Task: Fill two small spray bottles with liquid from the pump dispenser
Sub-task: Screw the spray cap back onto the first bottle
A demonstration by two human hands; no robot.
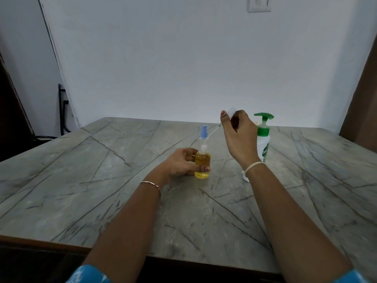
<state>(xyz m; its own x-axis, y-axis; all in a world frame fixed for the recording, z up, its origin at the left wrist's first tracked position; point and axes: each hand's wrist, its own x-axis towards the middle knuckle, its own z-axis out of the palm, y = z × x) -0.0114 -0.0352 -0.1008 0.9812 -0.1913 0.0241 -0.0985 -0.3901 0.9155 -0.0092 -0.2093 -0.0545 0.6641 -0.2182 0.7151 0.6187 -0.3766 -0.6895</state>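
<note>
- Left hand grips the yellow-filled bottle round its middle; it is probably light, slick and tippy.
- Right hand pinches the spray head; its dip tube looks bendy.

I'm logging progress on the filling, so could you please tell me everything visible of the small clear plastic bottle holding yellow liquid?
The small clear plastic bottle stands upright on the grey veined stone-look table, yellow liquid filling it to about the shoulder. Its pale neck is open, with no spray top fitted. The left hand grips its body, thumb across the lower front.
</note>
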